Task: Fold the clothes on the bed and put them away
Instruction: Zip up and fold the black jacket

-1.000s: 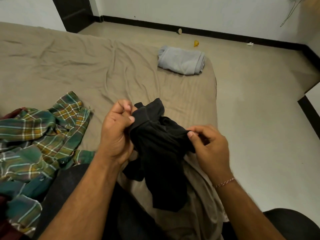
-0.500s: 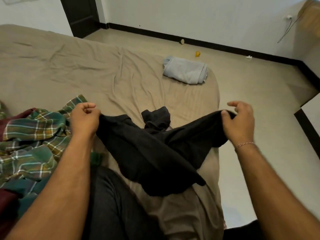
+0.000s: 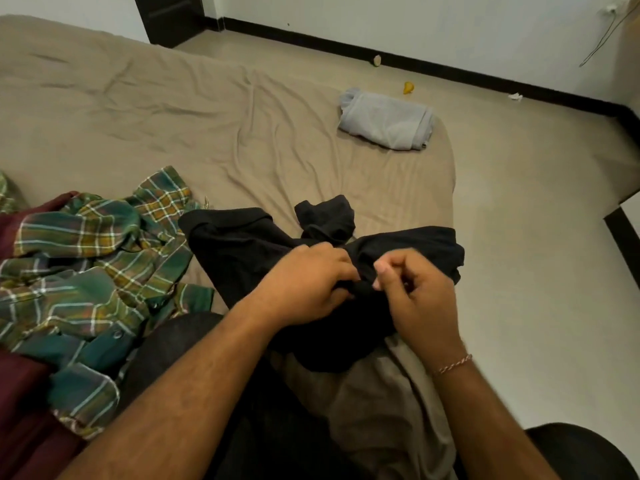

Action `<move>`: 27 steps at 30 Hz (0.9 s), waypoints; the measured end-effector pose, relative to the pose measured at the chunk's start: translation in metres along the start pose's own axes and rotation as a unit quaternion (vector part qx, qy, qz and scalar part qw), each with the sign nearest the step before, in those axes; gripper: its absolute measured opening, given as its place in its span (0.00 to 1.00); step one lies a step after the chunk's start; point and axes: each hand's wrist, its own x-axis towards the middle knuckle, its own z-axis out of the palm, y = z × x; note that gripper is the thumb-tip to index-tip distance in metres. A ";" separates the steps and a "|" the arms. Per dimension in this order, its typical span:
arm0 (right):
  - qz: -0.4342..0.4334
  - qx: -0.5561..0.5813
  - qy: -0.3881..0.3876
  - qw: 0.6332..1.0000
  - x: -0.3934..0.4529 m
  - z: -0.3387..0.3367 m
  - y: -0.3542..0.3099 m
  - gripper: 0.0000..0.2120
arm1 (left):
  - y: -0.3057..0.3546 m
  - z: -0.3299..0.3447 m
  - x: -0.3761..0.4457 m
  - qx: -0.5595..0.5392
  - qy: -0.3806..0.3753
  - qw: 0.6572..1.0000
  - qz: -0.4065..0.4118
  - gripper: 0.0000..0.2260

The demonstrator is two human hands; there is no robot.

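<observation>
A black garment (image 3: 242,251) lies spread across the near corner of the bed (image 3: 173,109), its two ends out to the left and right. My left hand (image 3: 304,285) grips the bunched cloth at its middle. My right hand (image 3: 412,289) is beside it, fingers curled, pinching the same cloth. A crumpled green plaid shirt (image 3: 90,258) lies at the left on the bed. A folded grey garment (image 3: 386,119) sits near the bed's far right corner.
A dark red cloth (image 3: 20,386) lies under the plaid shirt at the left edge. My dark-trousered legs (image 3: 180,344) are in front. The tan floor (image 3: 536,237) lies to the right, with a yellow scrap (image 3: 408,87) and small litter by the black skirting.
My hands, which had pulled the black garment wide apart half a second ago, have come together at its middle. The garment now lies on the bed with its ends left spread.
</observation>
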 end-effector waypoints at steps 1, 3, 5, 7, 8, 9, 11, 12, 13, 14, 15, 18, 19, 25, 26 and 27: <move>0.039 0.095 -0.003 0.995 0.007 -0.003 -0.009 0.02 | -0.005 -0.004 0.000 -0.038 0.069 0.997 -0.002 0.15; 0.078 0.186 -0.049 0.978 0.021 -0.006 -0.015 0.08 | -0.021 -0.023 -0.005 -0.176 0.218 0.958 -0.068 0.13; 0.093 0.114 -0.149 0.978 0.026 -0.003 0.000 0.21 | -0.039 -0.044 -0.017 -0.307 0.360 0.866 -0.162 0.12; 0.073 -0.034 -0.240 0.967 0.023 0.009 0.022 0.23 | -0.052 -0.062 -0.031 -0.425 0.476 0.733 -0.236 0.12; 0.054 -0.101 -0.254 0.960 0.020 0.018 0.031 0.16 | -0.061 -0.067 -0.039 -0.470 0.511 0.665 -0.276 0.12; 0.050 -0.138 -0.250 0.957 0.016 0.026 0.038 0.07 | -0.071 -0.068 -0.045 -0.490 0.531 0.613 -0.319 0.13; 0.058 -0.129 -0.187 0.972 0.009 0.040 0.045 0.05 | -0.092 -0.064 -0.057 -0.468 0.538 0.569 -0.410 0.12; 0.065 -0.110 -0.146 0.981 0.006 0.043 0.045 0.06 | -0.104 -0.059 -0.064 -0.437 0.536 0.561 -0.455 0.09; 0.065 -0.087 -0.109 0.988 0.005 0.045 0.044 0.07 | -0.112 -0.056 -0.068 -0.396 0.537 0.555 -0.496 0.08; 0.061 -0.076 -0.092 0.991 0.004 0.046 0.043 0.06 | -0.116 -0.053 -0.070 -0.333 0.542 0.556 -0.534 0.13; 0.045 -0.066 -0.088 0.993 0.002 0.046 0.042 0.05 | -0.115 -0.054 -0.072 -0.254 0.547 0.574 -0.554 0.17; -0.036 -0.170 -0.211 0.962 -0.005 0.047 0.040 0.16 | -0.090 -0.059 -0.058 -0.144 0.582 0.691 -0.403 0.18; -0.065 -0.244 -0.255 0.933 -0.008 0.050 0.043 0.24 | -0.077 -0.059 -0.049 -0.183 0.541 0.753 -0.327 0.15; -0.051 -0.288 -0.158 0.943 -0.005 0.048 0.064 0.07 | -0.045 -0.013 -0.037 -0.008 -0.231 0.971 -0.056 0.16; -0.023 -0.228 -0.136 0.964 0.002 0.043 0.063 0.06 | -0.048 -0.009 -0.038 0.070 -0.259 0.962 -0.055 0.21; 0.007 -0.172 -0.113 0.979 0.010 0.037 0.060 0.06 | -0.050 -0.009 -0.039 0.125 -0.251 0.958 -0.056 0.24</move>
